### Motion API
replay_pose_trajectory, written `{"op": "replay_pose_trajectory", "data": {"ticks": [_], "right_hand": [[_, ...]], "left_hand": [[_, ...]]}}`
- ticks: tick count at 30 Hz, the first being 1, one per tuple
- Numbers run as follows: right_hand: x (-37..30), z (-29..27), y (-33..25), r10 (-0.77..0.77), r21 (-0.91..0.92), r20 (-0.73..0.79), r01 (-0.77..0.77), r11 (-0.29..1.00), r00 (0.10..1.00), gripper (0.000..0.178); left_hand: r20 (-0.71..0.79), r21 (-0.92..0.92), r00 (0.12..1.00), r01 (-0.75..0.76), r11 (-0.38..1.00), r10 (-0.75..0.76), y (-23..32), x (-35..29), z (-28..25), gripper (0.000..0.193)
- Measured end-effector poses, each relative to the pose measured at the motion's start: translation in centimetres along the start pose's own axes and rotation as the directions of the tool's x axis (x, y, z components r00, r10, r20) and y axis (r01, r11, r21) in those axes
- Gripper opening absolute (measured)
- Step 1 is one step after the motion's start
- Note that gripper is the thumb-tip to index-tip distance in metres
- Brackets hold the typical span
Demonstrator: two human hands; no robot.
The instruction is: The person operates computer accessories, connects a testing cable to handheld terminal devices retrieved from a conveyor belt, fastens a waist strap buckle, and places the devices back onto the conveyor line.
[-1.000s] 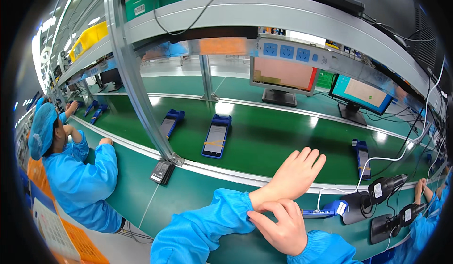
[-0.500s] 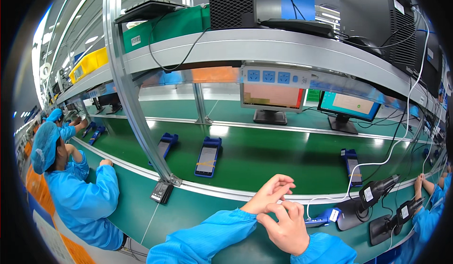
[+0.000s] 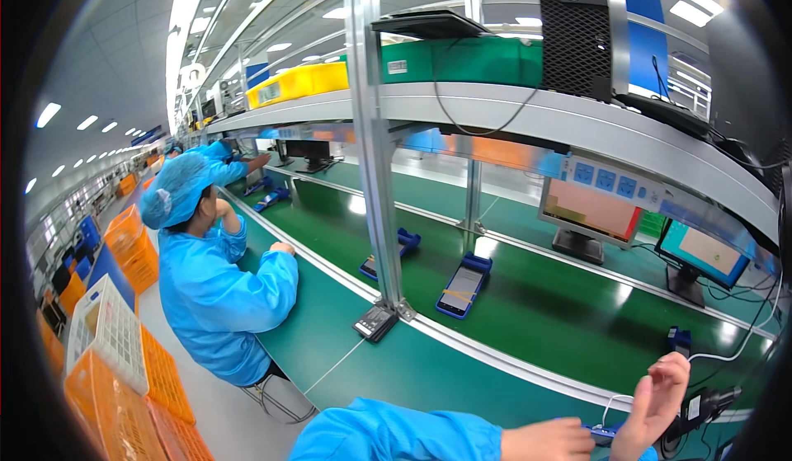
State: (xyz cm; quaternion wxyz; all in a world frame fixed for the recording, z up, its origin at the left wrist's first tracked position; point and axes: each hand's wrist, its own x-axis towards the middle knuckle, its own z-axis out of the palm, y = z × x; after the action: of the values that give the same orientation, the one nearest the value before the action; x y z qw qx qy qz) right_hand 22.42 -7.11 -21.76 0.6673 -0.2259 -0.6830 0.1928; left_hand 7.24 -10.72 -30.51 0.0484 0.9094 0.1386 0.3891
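My right hand (image 3: 656, 403) is raised at the lower right, open and empty, fingers stretched upward and thumb apart. Beside it, lower down, my left hand (image 3: 549, 442) has its fingers curled together toward the right wrist; its palm side is hidden. A blue handheld device (image 3: 602, 433) with a white cable lies just behind the hands, mostly covered by them. Behind the right hand stands a black scanner-like device (image 3: 708, 406), partly hidden. Farther off, a blue handheld terminal (image 3: 462, 289) with a yellow band lies on the green belt, and another terminal (image 3: 678, 341) sits above my right hand.
A metal post (image 3: 375, 148) rises from the bench edge, with a small stack of black battery-like blocks (image 3: 375, 323) at its foot. A co-worker in blue (image 3: 219, 271) sits at the left. Monitors (image 3: 590, 209) stand beyond the belt under a shelf (image 3: 495, 106). Orange crates (image 3: 169, 374) line the floor.
The view has swung left, so the scene sits farther right. My hands, crossed over each other before, are now lower and side by side; the right one has straightened its fingers upward.
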Motion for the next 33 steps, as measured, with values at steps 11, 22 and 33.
{"op": "replay_pose_trajectory", "data": {"ticks": [11, 22, 33], "right_hand": [[0.2, 0.0, -0.9, -0.399, -0.347, 0.052, 0.391, 0.852, 0.915, 0.031], [-5.9, -8.7, 2.2, -0.160, -0.332, 0.213, 0.225, 0.916, 0.964, 0.029], [-11.6, -9.8, 4.8, 0.097, -0.566, 0.153, 0.007, 0.824, 0.984, 0.041]], "left_hand": [[-0.178, 0.089, 0.979, -0.086, 0.992, 0.100, 2.2, 1.0, 1.5, 0.025], [-0.245, 0.071, 0.953, 0.202, 0.977, -0.180, -3.9, -3.2, -3.8, 0.018], [-0.230, -0.578, 0.735, 0.425, 0.697, -0.638, -5.7, -6.8, 4.4, 0.031]]}}
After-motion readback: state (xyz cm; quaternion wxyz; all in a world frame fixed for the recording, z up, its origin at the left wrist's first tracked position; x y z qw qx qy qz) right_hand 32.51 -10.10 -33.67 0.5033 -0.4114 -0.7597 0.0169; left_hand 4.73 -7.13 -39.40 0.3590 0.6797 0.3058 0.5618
